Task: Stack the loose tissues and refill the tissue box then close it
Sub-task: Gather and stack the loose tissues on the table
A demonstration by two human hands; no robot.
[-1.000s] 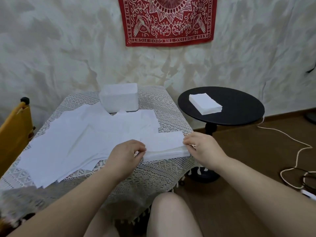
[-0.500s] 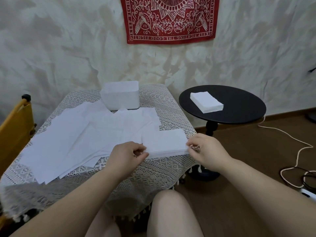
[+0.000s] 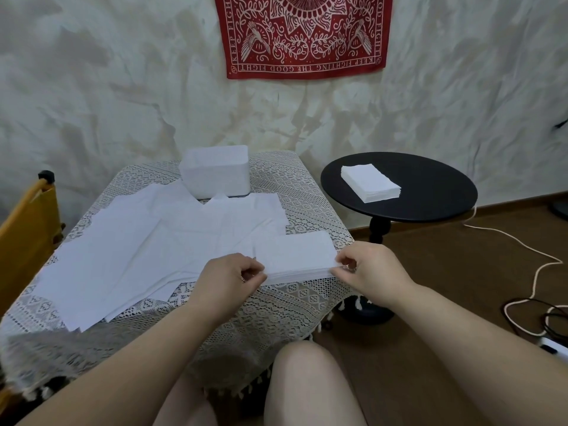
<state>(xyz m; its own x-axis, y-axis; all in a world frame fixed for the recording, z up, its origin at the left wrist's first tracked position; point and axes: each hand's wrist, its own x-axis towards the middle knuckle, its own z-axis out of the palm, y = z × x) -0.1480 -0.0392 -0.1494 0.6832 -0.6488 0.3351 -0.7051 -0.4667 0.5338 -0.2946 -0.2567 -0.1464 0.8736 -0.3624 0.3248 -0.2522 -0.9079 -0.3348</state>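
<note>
A person sits at a small counter covered with a cream lace tablecloth (image 3: 285,305). Both hands are curled onto a neat stack of white tissues (image 3: 295,256) at the counter's near right corner: the left hand (image 3: 229,279) pinches its left end, the right hand (image 3: 370,272) pinches its right end. To the left of the stack, loose white tissue sheets (image 3: 135,250) lie spread and overlapping across most of the cloth. A white rectangular tissue box (image 3: 215,172) stands at the far edge, touching the sheets. To the right, a round black side table (image 3: 436,192) carries a second stack of white tissues (image 3: 370,182). A red patterned wall cloth (image 3: 302,35) hangs above.
</note>
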